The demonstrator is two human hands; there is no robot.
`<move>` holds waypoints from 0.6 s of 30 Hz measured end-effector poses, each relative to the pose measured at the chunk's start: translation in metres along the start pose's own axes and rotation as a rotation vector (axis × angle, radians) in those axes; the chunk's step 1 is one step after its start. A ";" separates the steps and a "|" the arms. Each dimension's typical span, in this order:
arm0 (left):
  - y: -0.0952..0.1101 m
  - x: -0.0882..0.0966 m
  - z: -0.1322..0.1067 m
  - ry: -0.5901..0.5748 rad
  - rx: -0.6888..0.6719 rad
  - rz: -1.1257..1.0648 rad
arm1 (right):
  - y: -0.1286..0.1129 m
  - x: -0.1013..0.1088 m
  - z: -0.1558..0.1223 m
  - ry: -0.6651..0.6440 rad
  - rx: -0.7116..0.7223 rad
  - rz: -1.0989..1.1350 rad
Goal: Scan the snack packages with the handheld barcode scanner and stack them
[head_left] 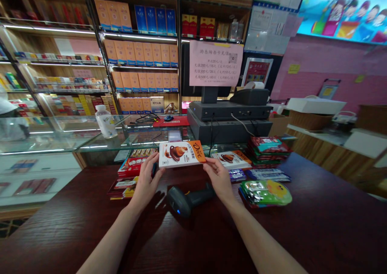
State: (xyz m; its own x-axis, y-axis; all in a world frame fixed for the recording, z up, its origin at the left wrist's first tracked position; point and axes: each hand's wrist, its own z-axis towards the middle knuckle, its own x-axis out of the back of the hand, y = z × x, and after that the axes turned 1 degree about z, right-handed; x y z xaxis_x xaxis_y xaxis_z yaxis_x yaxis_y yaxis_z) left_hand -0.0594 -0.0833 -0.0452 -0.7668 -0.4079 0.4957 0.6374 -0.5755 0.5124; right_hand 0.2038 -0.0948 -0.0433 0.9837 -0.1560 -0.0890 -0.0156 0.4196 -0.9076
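A white and orange Dove chocolate box (181,154) is held flat above the counter, with my left hand (146,178) gripping its left end and my right hand (219,177) pinching its right corner. Below the box and between my hands, a black handheld barcode scanner (189,199) lies on the dark wooden counter (75,209), its blue light lit. Another Dove box (231,159) lies just beyond my right hand. Stacked red snack packets (131,167) sit beyond my left hand.
A cash register with a monitor (229,115) stands on the glass display case (60,139), beside a plastic water bottle (105,121). Stacks of packets (266,195) lie on the counter at right. Shelves of boxed goods (140,56) fill the back wall.
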 end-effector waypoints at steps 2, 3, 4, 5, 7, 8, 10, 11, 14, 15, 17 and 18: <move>-0.004 -0.001 0.000 0.032 0.013 0.021 | 0.000 0.000 -0.001 -0.013 0.020 -0.042; -0.006 -0.001 -0.001 0.042 0.022 0.028 | 0.000 0.000 -0.002 -0.019 0.026 -0.060; -0.006 -0.001 -0.001 0.048 0.031 0.034 | 0.000 0.000 -0.002 -0.024 0.028 -0.073; -0.007 -0.002 -0.001 0.050 0.040 0.039 | 0.000 0.000 -0.003 -0.030 0.029 -0.082; -0.006 -0.001 -0.001 0.049 0.056 0.045 | 0.001 0.000 -0.003 -0.046 0.029 -0.086; -0.005 -0.001 -0.001 0.048 0.066 0.046 | 0.001 0.000 -0.004 -0.054 0.030 -0.086; -0.003 0.000 -0.001 0.043 0.085 0.047 | 0.001 0.000 -0.004 -0.064 0.042 -0.091; -0.002 0.000 -0.001 0.041 0.094 0.047 | 0.001 0.000 -0.004 -0.066 0.052 -0.092; -0.001 0.000 -0.001 0.046 0.104 0.038 | -0.001 -0.001 -0.004 -0.067 0.078 -0.097; -0.001 0.000 -0.001 0.051 0.105 0.033 | -0.001 -0.001 -0.004 -0.067 0.083 -0.100; 0.000 -0.001 -0.002 0.061 0.110 0.027 | -0.002 -0.001 -0.005 -0.065 0.090 -0.108; 0.000 -0.001 -0.002 0.061 0.114 0.027 | -0.002 -0.001 -0.005 -0.062 0.092 -0.112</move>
State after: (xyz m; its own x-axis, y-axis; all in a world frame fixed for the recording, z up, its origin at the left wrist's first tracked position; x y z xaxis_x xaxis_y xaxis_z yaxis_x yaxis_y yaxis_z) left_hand -0.0590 -0.0841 -0.0470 -0.7504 -0.4664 0.4683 0.6595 -0.4810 0.5777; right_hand 0.2019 -0.0996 -0.0433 0.9877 -0.1518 0.0386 0.1082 0.4832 -0.8688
